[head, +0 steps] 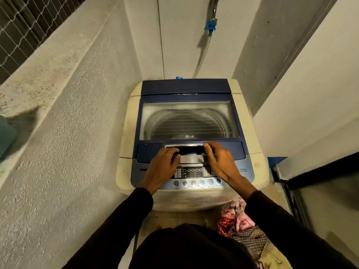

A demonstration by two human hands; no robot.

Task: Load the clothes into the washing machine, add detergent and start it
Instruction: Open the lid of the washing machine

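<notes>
Both hands, left hand (165, 164) and right hand (219, 162), hook fingers into the closed blue glass-windowed lid's handle recess (189, 151); pink and checked clothes pile (242, 224) below right wrist, unloaded; everything left.

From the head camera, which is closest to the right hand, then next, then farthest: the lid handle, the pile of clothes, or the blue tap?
1. Lid handle: under the right hand's fingers.
2. Pile of clothes: on the floor, lower right.
3. Blue tap: up on the back wall.

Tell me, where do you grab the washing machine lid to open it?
Grab the lid by the silver handle recess on its front edge, coming from the front. The hinge looks to be at the back, so the front edge probably lifts. Both hands, left hand and right hand, are already there, fingers at the recess.
</notes>
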